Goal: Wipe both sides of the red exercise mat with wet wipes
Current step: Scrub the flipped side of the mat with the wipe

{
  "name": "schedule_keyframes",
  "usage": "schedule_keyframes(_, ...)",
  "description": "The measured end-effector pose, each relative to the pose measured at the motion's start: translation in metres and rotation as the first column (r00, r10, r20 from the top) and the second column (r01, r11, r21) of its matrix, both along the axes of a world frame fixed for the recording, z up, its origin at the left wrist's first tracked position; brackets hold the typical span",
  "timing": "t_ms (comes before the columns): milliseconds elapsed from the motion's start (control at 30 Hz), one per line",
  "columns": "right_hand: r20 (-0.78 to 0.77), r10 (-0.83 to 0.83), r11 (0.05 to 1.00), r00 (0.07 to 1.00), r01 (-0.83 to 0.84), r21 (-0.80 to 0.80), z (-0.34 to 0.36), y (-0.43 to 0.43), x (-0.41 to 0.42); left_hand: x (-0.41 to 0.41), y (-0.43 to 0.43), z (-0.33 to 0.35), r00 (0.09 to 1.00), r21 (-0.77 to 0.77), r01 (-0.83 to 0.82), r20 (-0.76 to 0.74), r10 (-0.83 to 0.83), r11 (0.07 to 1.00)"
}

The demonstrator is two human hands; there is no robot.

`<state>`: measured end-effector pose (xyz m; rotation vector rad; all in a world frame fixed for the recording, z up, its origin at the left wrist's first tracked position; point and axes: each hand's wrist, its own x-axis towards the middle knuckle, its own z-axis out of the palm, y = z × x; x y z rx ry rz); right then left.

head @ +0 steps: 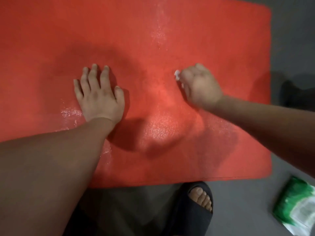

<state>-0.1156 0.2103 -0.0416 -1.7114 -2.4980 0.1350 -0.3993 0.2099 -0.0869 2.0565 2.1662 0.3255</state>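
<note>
The red exercise mat (213,40) lies flat on the floor and fills most of the view, with wet glistening streaks on it. My left hand (99,95) presses flat on the mat with its fingers spread. To the right, my right hand (200,86) is curled round a white wet wipe (177,74), of which only a small corner shows past the fingers, held down on the mat.
A green and white pack of wet wipes (296,206) lies on the grey floor (293,40) at the lower right. A foot in a dark slide sandal (192,210) stands just off the mat's near edge. A dark object (300,92) sits right of the mat.
</note>
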Motion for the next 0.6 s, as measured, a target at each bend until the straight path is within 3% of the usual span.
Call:
schedule_keyframes(67, -0.076, 0.215, 0.966, 0.974, -0.223, -0.131, -0.008, -0.029, -0.021, 0.000, 0.000, 0.000, 1.000, -0.004, 0.005, 0.006, -0.005, 1.000)
schedule_keyframes(133, -0.053, 0.473, 0.861, 0.879, -0.474, -0.182, -0.006, -0.045, -0.027, -0.001, 0.001, -0.001, 1.000, -0.005, 0.009, 0.003, -0.009, 1.000)
schedule_keyframes(200, 0.005, 0.542, 0.833, 0.840, -0.536, -0.134, -0.002, -0.021, -0.017, -0.002, 0.001, -0.002, 1.000, 0.001, 0.008, -0.004, -0.008, 1.000)
schedule_keyframes(300, 0.075, 0.232, 0.970, 0.970, -0.236, 0.058, -0.003, 0.029, 0.005, -0.001, 0.001, -0.002, 1.000, 0.010, 0.010, -0.013, -0.010, 1.000)
schedule_keyframes(367, 0.051, -0.044, 0.994, 0.998, 0.038, 0.106, -0.004, 0.047, 0.006, -0.001, 0.001, -0.002, 1.000, 0.009, 0.007, -0.007, -0.007, 1.000)
schedule_keyframes(433, -0.014, -0.168, 0.984, 0.986, 0.169, 0.060, -0.009, 0.039, -0.015, -0.001, 0.002, -0.002, 1.000, 0.012, 0.004, -0.014, -0.004, 1.000)
schedule_keyframes(500, -0.092, -0.055, 0.998, 0.994, 0.055, -0.001, -0.012, 0.015, -0.043, -0.002, 0.002, -0.003, 1.000, 0.012, 0.000, -0.016, 0.000, 1.000)
schedule_keyframes(600, -0.104, 0.401, 0.906, 0.910, -0.411, -0.102, -0.009, -0.027, -0.064, -0.002, 0.002, -0.003, 1.000, 0.010, 0.003, -0.023, -0.003, 1.000)
